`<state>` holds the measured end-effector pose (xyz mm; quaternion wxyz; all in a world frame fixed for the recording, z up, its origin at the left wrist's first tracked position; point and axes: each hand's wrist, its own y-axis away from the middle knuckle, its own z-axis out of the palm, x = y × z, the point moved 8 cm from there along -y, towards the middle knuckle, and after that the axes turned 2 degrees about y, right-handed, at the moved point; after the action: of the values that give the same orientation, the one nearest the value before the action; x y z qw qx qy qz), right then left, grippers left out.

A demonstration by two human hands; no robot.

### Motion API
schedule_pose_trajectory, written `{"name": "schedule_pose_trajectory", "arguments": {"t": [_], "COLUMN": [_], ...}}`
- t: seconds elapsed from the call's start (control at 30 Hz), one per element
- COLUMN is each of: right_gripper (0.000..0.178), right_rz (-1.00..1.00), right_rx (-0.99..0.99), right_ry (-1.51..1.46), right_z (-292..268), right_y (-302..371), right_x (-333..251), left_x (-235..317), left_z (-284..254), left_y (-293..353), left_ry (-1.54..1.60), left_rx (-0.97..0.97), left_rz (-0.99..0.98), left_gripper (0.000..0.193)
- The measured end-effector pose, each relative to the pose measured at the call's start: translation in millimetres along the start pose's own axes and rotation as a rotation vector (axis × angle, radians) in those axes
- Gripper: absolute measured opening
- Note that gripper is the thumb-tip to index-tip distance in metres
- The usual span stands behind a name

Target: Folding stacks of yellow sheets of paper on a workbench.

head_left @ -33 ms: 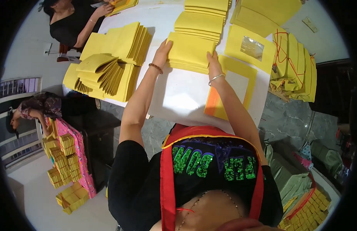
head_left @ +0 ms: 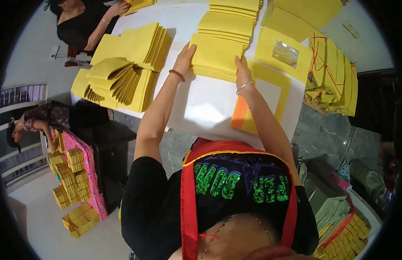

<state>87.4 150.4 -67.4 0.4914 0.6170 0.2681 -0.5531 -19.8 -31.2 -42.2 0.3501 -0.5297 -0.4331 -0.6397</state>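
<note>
A stack of yellow paper [head_left: 216,54] lies on the white table top, its layered near edge facing me. My left hand [head_left: 184,60] grips its left side, the thumb on top and the other fingers hidden. On the right side my right hand [head_left: 243,73] holds the same stack, thumb upright along its edge. Just beyond it, more yellow paper stacks [head_left: 225,25] run in a row to the far edge. Beneath my right forearm lies a yellow-bordered frame [head_left: 285,93] with a white middle and an orange strip [head_left: 241,113].
Folded yellow bundles [head_left: 123,82] cover the table's left. A yellow sheet with a clear window [head_left: 285,54] lies at right, beside red-tied yellow bundles [head_left: 333,69]. A co-worker's hand [head_left: 118,8] is at far left. Another person bends over a pink-covered surface [head_left: 89,173] with yellow bundles.
</note>
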Motion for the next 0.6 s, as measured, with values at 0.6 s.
{"name": "schedule_pose_trajectory", "arguments": {"t": [0.6], "right_gripper": [0.058], "right_rz": [0.059], "right_rx": [-0.044], "right_ry": [-0.057], "right_z": [-9.1], "right_y": [0.1], "right_x": [0.8], "left_x": [-12.2], "left_z": [16.1], "left_y": [13.7], "left_ry": [-0.037], "left_rx": [-0.067], "left_rz": [-0.474], "left_gripper": [0.053]}}
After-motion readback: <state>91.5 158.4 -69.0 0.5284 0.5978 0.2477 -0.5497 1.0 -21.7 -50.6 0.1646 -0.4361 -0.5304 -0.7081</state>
